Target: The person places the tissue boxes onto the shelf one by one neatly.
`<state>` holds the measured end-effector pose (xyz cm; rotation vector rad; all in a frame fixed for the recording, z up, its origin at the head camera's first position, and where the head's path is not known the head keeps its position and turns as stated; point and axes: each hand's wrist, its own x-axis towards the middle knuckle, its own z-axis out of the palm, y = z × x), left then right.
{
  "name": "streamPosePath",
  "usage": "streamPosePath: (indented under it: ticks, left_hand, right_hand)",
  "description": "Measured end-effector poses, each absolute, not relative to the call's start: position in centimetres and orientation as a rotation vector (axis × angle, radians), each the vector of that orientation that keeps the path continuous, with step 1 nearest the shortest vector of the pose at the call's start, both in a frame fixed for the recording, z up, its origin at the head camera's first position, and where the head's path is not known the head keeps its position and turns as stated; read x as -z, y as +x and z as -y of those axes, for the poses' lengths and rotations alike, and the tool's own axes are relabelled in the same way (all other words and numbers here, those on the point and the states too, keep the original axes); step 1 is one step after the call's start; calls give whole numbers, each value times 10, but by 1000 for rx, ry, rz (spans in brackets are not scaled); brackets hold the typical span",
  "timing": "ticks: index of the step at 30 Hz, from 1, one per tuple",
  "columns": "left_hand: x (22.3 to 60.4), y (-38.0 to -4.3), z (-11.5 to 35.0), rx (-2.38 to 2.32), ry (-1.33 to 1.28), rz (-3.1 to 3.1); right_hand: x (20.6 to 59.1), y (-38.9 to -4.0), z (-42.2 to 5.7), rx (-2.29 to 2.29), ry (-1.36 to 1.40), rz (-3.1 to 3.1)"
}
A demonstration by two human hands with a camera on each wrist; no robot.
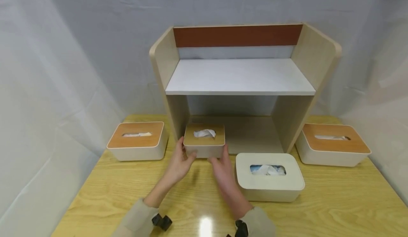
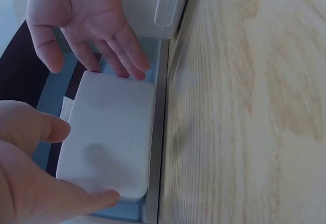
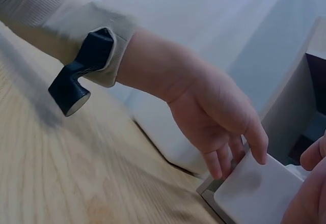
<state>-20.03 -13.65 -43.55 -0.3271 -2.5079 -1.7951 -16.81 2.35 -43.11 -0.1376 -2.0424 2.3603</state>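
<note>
A small white tissue box (image 1: 204,150) with a wood-coloured lid is at the left front of the lower shelf (image 1: 251,137), a white tissue poking from its slot. My left hand (image 1: 178,162) holds its left side, thumb toward the front face. On the opposite side my right hand (image 1: 222,169) holds it, fingertips along the right side. The box's plain front face (image 2: 109,132) lies between both hands in the left wrist view. From the right wrist view, my left hand (image 3: 214,112) is at the box's corner; part of my right hand (image 3: 310,193) shows at the edge.
The two-level shelf unit (image 1: 240,75) stands at the back of the wooden table (image 1: 127,191). An all-white tissue box (image 1: 269,180) sits right of my right hand. Tissue boxes with orange-brown lids flank the unit, one left (image 1: 137,152) and one right (image 1: 331,157).
</note>
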Motion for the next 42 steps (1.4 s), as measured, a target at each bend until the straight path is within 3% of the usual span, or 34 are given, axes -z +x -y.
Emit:
streamPosePath:
  ticks: [7,24,42]
  left_hand:
    - [435,-206,136,1752,-326,2529]
    - [441,-227,135,1899,-380,2454]
    - [437,-245,130,1680,-285,2560]
  right_hand:
    - [430,-176,-19,-2391,-259,2021]
    - [432,-196,-19,-2460,-269,1887]
    - [438,-212,-18,-2499,-294,1835]
